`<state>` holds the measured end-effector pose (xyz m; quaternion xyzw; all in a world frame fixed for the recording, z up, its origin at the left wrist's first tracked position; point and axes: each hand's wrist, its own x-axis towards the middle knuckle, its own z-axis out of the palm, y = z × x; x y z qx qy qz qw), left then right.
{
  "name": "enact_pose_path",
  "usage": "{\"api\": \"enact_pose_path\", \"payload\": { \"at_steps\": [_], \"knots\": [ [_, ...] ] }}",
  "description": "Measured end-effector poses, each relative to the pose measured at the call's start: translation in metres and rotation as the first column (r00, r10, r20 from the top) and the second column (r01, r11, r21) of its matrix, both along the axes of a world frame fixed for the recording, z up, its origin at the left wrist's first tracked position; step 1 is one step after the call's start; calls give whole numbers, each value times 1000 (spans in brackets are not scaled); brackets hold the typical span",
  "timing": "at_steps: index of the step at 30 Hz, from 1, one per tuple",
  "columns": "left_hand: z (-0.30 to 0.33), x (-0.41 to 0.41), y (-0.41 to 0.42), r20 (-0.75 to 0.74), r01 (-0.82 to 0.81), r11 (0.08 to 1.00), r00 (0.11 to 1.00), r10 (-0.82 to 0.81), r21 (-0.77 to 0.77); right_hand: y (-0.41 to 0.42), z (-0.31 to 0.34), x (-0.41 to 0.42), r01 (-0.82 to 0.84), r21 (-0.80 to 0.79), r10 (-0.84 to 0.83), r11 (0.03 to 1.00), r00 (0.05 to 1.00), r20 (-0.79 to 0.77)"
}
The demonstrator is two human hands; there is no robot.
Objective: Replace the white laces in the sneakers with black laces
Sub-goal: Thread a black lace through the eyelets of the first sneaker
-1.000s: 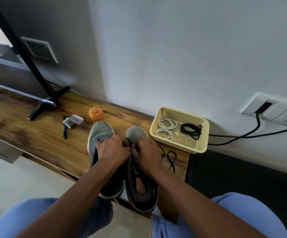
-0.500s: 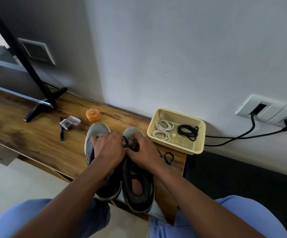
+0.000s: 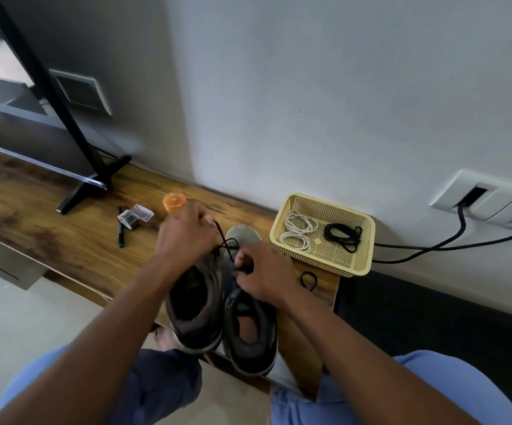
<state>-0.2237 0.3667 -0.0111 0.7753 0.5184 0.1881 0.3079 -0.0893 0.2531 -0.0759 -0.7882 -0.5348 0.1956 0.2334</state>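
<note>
Wooden desk (image 3: 49,240) against a grey wall carries the pair of sneakers (image 3: 218,308), side by side at the near edge, heels overhanging toward the lap. A black lace (image 3: 222,237) is seen running from the eyelets of the right-hand sneaker up into the left hand (image 3: 187,237). That hand, half a second ago down on the shoe next to the other one, has been drawn up and away toward the orange cap (image 3: 174,202), so the lace is now pulled taut; its grip is closed on the lace end. The right hand (image 3: 264,271) has stayed at the tongue, grip pinched shut on the lace at the eyelets.

Judged from this, slack is being pulled through, so one eyelet pass looks finished and lacing is midway.

Just right of the sneakers a loose loop of black lace (image 3: 309,280) lies on the desk. Beyond it, the cream basket (image 3: 356,265) holds two coiled white laces (image 3: 297,231) and a spare black lace (image 3: 342,236), so the whites appear already removed.
</note>
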Motion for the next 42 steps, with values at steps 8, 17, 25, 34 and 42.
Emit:
{"api": "enact_pose_path", "payload": {
  "at_steps": [8, 17, 25, 34, 42],
  "knots": [
    [41, -48, 44, 824, 36, 865, 326, 464, -501, 2, 4, -7, 18, -41, -14, 999, 994, 111],
    [22, -63, 39, -443, -111, 988, 884, 149, 111, -3, -3, -13, 136, 71, -142, 988, 987, 80],
    [-1, 10, -16, -604, 450, 891, 725, -332, 50, -6, -5, -16, 247, 47, -247, 968, 969, -8],
    [-6, 15, -5, -520, 301, 946, 831, -199, 118, -2, -8, -11, 284, -51, -288, 957, 954, -81],
    [40, -56, 38, -82, -307, 900, 935, 346, 309, 3, -8, -9, 280, -144, -291, 949, 955, -62]
  ]
}}
